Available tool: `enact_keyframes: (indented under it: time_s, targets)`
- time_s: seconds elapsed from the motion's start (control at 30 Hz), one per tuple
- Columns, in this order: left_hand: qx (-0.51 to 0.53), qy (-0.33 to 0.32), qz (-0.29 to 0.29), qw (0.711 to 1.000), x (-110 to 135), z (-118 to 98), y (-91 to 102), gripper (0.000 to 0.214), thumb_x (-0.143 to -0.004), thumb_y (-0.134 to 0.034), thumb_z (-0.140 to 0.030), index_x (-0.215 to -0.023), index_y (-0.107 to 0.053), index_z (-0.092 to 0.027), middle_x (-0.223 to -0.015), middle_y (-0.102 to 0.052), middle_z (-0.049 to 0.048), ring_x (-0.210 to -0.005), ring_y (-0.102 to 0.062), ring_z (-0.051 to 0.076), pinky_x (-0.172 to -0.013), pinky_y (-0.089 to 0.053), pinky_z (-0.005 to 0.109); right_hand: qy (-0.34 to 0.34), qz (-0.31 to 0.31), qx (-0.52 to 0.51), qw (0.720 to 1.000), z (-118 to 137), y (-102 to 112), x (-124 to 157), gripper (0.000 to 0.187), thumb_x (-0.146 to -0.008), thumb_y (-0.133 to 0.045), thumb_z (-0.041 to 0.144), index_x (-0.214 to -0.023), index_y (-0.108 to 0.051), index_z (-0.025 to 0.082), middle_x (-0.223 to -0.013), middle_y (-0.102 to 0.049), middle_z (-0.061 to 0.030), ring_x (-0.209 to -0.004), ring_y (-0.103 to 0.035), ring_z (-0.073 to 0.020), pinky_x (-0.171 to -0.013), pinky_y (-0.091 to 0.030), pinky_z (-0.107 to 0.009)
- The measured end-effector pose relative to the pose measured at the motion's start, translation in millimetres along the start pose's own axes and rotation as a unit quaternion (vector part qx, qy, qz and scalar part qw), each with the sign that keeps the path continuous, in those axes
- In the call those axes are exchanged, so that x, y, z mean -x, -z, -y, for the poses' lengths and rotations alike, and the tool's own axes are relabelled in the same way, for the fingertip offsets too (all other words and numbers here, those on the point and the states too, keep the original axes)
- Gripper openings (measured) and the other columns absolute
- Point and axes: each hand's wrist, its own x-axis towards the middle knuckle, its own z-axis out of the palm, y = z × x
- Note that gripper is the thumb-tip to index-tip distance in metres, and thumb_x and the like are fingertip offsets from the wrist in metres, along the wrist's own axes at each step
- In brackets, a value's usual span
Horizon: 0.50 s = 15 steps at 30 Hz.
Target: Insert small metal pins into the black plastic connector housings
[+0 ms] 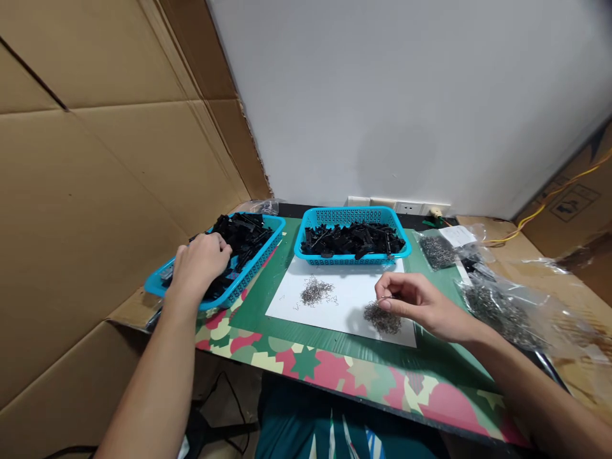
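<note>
My left hand reaches over the left blue basket, which holds black plastic parts. Its fingers are curled down among them, and what they grip is hidden. On the right, my right hand pinches thumb against forefinger just above a small pile of thin metal wire pieces. A thin dark wire piece shows at the fingertips. Another pile of wire pieces lies further left on the same white sheet.
A second blue basket of black parts stands behind the sheet. Clear plastic bags of metal pieces lie at the right. Cardboard walls the left side. Sockets and a yellow cable are at the back.
</note>
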Motion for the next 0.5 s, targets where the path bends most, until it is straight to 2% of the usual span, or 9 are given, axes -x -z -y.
enact_keyframes:
  time_s: [0.1, 0.2, 0.27, 0.33, 0.37, 0.43, 0.47, 0.5]
  targets:
    - [0.048, 0.031, -0.028, 0.998, 5, 3, 8.3, 0.019, -0.099, -0.047, -0.026, -0.08, -0.049, -0.022, -0.079, -0.062, 0.0066, -0.091, -0.064, 0.034, -0.087, -0.046, 0.045, -0.004, -0.001, -0.006, 1.0, 1, -2, -1, 0.034, -0.095, -0.073, 0.05, -0.089, -0.059, 0.02, -0.078, -0.053, 0.0013, -0.067, -0.045, -0.0125, -0.059, -0.039, -0.026]
    - [0.117, 0.045, -0.051, 0.991, 14, 4, 16.6, 0.014, -0.1, -0.049, -0.029, -0.087, -0.048, -0.023, -0.077, -0.065, 0.0036, -0.083, -0.064, 0.029, -0.083, -0.046, 0.04, -0.005, -0.011, -0.016, 1.0, 1, -4, -2, 0.034, -0.091, -0.077, 0.05, -0.086, -0.062, 0.02, -0.075, -0.054, 0.002, -0.064, -0.046, -0.0121, -0.057, -0.039, -0.025]
    - [0.175, 0.034, -0.063, 0.982, 25, -4, 17.2, 0.011, -0.101, -0.05, -0.03, -0.091, -0.047, -0.024, -0.079, -0.069, 0.0011, -0.076, -0.065, 0.023, -0.079, -0.048, 0.035, -0.006, -0.027, -0.02, 0.999, -1, -5, -3, 0.032, -0.088, -0.08, 0.048, -0.084, -0.067, 0.019, -0.071, -0.054, 0.0026, -0.062, -0.046, -0.012, -0.057, -0.038, -0.026]
    - [0.254, -0.001, -0.058, 0.965, 44, -24, 10.6, 0.013, -0.103, -0.048, -0.035, -0.095, -0.045, -0.025, -0.084, -0.072, -0.0003, -0.071, -0.067, 0.019, -0.073, -0.051, 0.03, -0.006, -0.046, -0.03, 0.998, -5, -5, -3, 0.031, -0.086, -0.083, 0.047, -0.082, -0.07, 0.019, -0.066, -0.051, 0.0036, -0.059, -0.043, -0.0115, -0.056, -0.037, -0.026]
    - [0.309, -0.03, -0.05, 0.949, 57, -38, 4.7, 0.016, -0.104, -0.048, -0.039, -0.097, -0.044, -0.025, -0.087, -0.073, -0.0007, -0.073, -0.069, 0.017, -0.072, -0.052, 0.029, -0.003, -0.052, -0.037, 0.998, -7, -5, -4, 0.03, -0.084, -0.084, 0.046, -0.081, -0.072, 0.018, -0.064, -0.049, 0.0044, -0.057, -0.041, -0.0111, -0.055, -0.035, -0.026]
    - [0.513, -0.096, -0.007, 0.853, 89, -72, -10.6, 0.02, -0.101, -0.058, -0.042, -0.1, -0.047, -0.025, -0.085, -0.071, 0.0001, -0.069, -0.069, 0.018, -0.068, -0.052, 0.03, 0.005, -0.059, -0.059, 0.997, -12, -5, -4, 0.03, -0.082, -0.086, 0.045, -0.079, -0.073, 0.018, -0.061, -0.045, 0.0057, -0.056, -0.035, -0.0102, -0.054, -0.031, -0.026]
    - [0.572, -0.115, 0.022, 0.812, 106, -90, -18.7, 0.019, -0.101, -0.06, -0.041, -0.103, -0.049, -0.026, -0.084, -0.069, -0.0004, -0.068, -0.068, 0.018, -0.067, -0.052, 0.031, 0.005, -0.059, -0.073, 0.996, -14, -6, -4, 0.03, -0.081, -0.087, 0.045, -0.079, -0.074, 0.018, -0.061, -0.043, 0.0061, -0.056, -0.033, -0.0099, -0.054, -0.028, -0.026]
    - [0.605, -0.136, 0.06, 0.782, 122, -107, -26.5, 0.014, -0.102, -0.059, -0.04, -0.104, -0.054, -0.027, -0.081, -0.065, -0.0007, -0.069, -0.066, 0.018, -0.07, -0.053, 0.033, 0.003, -0.058, -0.087, 0.995, -15, -6, -4, 0.03, -0.08, -0.088, 0.044, -0.078, -0.075, 0.017, -0.06, -0.041, 0.0065, -0.056, -0.031, -0.0098, -0.054, -0.025, -0.027]
